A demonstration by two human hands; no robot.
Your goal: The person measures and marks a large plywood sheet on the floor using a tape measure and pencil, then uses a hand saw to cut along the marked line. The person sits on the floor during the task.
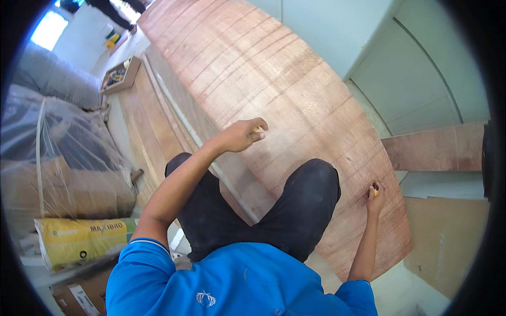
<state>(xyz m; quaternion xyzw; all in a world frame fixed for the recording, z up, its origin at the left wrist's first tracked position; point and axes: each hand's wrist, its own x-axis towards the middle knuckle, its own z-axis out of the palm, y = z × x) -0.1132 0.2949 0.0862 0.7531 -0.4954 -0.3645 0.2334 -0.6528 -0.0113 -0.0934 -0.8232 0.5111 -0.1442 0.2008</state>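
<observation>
Pinkish tan across the plywood sheet point(295, 84), streaked with dark reddish-brown lines. Orange-yellow on the small piece point(376, 193) in the right grip point(376, 201). Bright blue on the shirt point(242, 279), white on its emblem point(206, 299). Charcoal black on the trousers point(311, 195). Yellow, partly green, on the sack point(68, 250).

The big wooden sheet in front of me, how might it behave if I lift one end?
The wooden sheet would probably feel heavy and awkward, given its large area. Being so long, it may sag. Its broad, flat face makes rolling unlikely.
</observation>
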